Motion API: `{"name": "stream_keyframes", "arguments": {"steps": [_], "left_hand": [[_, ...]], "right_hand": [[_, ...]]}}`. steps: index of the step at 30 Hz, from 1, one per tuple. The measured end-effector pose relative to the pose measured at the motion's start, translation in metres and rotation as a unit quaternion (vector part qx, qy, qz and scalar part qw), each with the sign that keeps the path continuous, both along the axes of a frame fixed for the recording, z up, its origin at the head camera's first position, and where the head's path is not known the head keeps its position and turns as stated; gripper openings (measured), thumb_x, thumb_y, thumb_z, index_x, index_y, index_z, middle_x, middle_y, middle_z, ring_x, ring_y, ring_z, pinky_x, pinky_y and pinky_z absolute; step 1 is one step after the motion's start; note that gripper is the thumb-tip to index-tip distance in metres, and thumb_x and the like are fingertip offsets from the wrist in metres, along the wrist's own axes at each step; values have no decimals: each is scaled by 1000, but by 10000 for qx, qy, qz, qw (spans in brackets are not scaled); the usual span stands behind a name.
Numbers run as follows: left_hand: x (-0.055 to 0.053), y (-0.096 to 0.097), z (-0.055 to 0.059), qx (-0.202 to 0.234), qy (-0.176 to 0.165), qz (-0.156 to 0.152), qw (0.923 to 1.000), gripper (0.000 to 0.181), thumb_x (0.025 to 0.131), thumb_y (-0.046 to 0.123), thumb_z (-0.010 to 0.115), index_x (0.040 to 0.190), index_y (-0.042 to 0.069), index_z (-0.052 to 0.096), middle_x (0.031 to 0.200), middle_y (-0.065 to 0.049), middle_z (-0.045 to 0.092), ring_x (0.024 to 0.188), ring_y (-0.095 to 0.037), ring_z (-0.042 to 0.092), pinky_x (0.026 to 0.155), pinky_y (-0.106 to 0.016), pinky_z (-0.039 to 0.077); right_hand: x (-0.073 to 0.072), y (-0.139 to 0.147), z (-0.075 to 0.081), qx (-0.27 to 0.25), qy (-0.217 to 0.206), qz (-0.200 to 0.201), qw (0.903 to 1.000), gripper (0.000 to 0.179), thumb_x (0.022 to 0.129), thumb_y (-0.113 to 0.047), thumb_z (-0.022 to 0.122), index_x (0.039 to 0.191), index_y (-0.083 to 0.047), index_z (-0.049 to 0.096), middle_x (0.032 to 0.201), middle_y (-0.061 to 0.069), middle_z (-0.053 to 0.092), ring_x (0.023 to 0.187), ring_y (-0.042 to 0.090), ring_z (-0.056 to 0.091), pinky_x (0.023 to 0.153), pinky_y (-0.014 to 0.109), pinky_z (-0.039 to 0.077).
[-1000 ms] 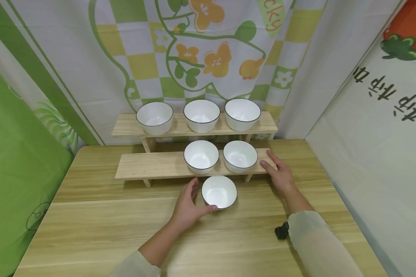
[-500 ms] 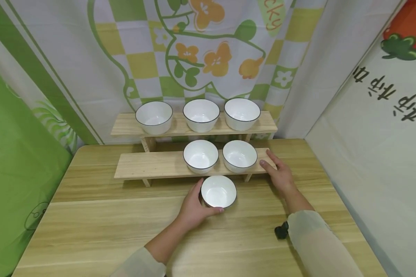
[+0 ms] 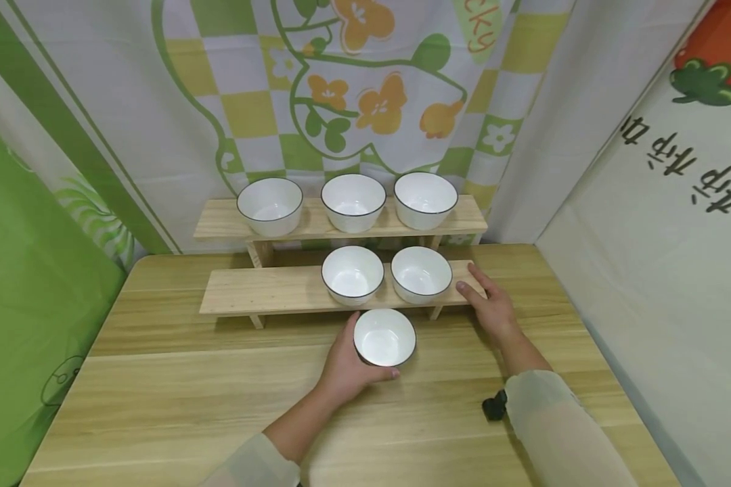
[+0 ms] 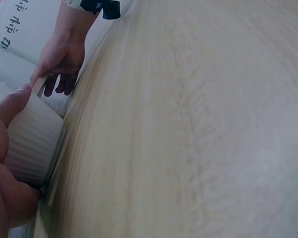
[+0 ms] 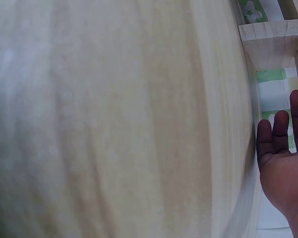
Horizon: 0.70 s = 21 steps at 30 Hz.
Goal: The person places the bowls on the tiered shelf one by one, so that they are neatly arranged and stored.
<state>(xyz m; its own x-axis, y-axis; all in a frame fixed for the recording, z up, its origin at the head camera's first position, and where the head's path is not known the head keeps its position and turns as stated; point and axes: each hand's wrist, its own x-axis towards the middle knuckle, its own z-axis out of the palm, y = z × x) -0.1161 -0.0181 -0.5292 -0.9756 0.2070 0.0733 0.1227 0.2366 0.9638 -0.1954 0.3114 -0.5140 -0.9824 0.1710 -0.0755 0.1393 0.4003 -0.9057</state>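
Observation:
My left hand [image 3: 346, 368] grips a white bowl [image 3: 385, 337] with a dark rim, just in front of the lower wooden shelf [image 3: 262, 291]. The thumb lies along the bowl's near side and the fingers go round its left side. In the left wrist view the ribbed outer wall of the bowl [image 4: 37, 139] shows between thumb and fingers. My right hand [image 3: 493, 308] holds the right end of the lower shelf, thumb on top. In the right wrist view, three fingers [image 5: 281, 131] of that hand extend below the board. Two more bowls [image 3: 353, 276] stand on this shelf.
Behind, a higher wooden shelf [image 3: 219, 220] carries three matching bowls [image 3: 271, 206]. The lower shelf's left part is bare wood. Both shelves stand on a wood-grain table [image 3: 189, 399], with a patterned curtain [image 3: 378, 88] behind and a white wall hanging [image 3: 658, 237] at the right.
My left hand has moved right and closed round the front bowl, its thumb sliding further along the near side. The right hand and the other bowls have stayed in place.

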Motion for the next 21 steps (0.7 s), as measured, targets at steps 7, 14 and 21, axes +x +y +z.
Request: {"name": "stream_keyframes", "arguments": {"steps": [7, 14, 21], "left_hand": [[0, 4, -1, -44, 13, 160, 9999, 130, 50, 27, 107, 158, 13, 36, 144, -4, 56, 130, -26, 56, 113, -49, 41], [0, 2, -3, -155, 185, 197, 9995, 125, 50, 26, 106, 156, 12, 40, 143, -4, 57, 129, -26, 57, 111, -49, 43], [2, -2, -4, -384, 97, 264, 9989, 126, 51, 28, 105, 157, 7, 39, 147, -14, 54, 131, -33, 55, 112, -53, 42]], "right_hand": [[0, 0, 0, -2, -53, -13, 10000, 81, 94, -59, 71, 161, -27, 40, 168, -2, 29, 158, 29, 15, 127, 50, 15], [0, 0, 0, 52, -71, 3, 10000, 81, 94, -61, 70, 161, -28, 39, 168, -1, 29, 158, 30, 15, 127, 50, 15], [-1, 1, -2, -44, -85, -32, 9999, 81, 93, -60, 71, 161, -28, 39, 169, -1, 28, 158, 29, 14, 127, 49, 14]]}}
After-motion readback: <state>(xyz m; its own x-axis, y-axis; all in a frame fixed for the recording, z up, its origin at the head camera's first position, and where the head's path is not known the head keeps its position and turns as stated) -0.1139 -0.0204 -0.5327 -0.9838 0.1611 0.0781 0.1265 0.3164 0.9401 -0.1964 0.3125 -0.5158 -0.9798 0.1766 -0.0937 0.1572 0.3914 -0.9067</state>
